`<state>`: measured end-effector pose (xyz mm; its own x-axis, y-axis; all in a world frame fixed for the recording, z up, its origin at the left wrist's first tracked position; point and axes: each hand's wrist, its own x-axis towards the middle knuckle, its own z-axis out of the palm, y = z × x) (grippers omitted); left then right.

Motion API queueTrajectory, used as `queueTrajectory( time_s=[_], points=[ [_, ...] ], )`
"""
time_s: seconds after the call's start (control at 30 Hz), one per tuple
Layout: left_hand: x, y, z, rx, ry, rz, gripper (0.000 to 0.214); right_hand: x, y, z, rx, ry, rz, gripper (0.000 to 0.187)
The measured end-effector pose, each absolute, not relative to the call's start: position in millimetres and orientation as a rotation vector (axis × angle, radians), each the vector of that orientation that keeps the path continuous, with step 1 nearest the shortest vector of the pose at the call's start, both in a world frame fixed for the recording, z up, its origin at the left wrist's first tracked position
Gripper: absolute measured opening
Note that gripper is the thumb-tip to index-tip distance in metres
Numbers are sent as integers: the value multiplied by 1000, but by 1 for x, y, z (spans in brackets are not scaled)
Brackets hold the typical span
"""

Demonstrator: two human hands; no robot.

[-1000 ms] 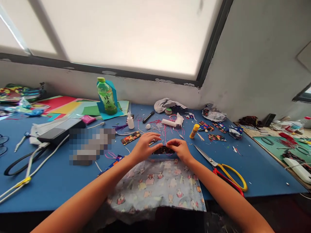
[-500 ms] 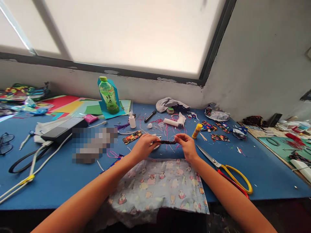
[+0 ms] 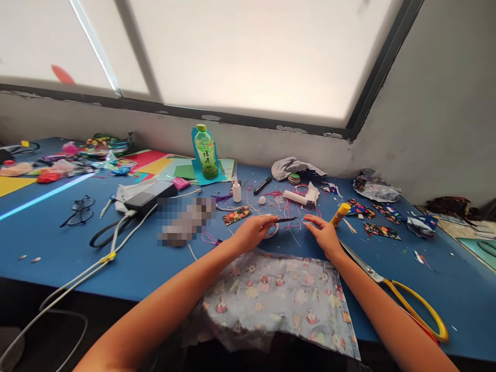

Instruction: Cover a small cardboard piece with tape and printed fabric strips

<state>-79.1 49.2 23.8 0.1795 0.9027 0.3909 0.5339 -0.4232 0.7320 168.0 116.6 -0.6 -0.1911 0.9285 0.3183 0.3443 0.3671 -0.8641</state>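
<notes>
1. Clearly, the left hand (image 3: 258, 230) is the nearer one to the thin dark strip (image 3: 285, 219): its fingertips pinch the strip's left end.
2. The strip's long axis runs roughly left to right, broadly along the tabletop's (image 3: 127, 274) near edge, with its free end pointing at the right hand (image 3: 323, 235). That end sits slightly higher in view; whether it is raised or angled toward the far edge, I cannot tell.
3. The right hand faces the free end with fingers parted, a small gap short of touching. It appears to hold nothing, though a fine thread there would be too small to make out.
4. The strip is above the tabletop, between its near and far edges, just beyond the patterned cloth (image 3: 287, 294) draped over the near edge.
5. A white ring (image 3: 276, 230) shows just beside the left fingertips, partly hidden. The yellow glue stick (image 3: 340, 214) stands just beyond the right hand; the scissors (image 3: 414, 298) lie beside the right forearm, handles toward the near edge.
</notes>
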Motion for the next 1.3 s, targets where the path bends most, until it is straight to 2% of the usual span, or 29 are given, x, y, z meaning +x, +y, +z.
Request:
queueTrajectory(
  time_s=[0.2, 0.4, 0.73, 1.1, 1.3],
  points=[
    [-76, 51, 18, 1982, 1211, 1190, 18, 160, 101, 12, -995, -1897, 502, 26],
    [-75, 52, 22, 1851, 1168, 1319, 22, 147, 84, 15, -823, -2069, 396, 22],
    [-70, 41, 34, 1929, 1067, 1460, 12, 157, 78, 27, -676, -1994, 123, 18],
    [-70, 39, 35, 1913, 1055, 1543, 9, 155, 75, 27, -653, -2018, 62, 14],
    [-71, 40, 37, 1849, 1091, 1579, 17, 153, 75, 25, -687, -2045, 87, 16]
  ],
)
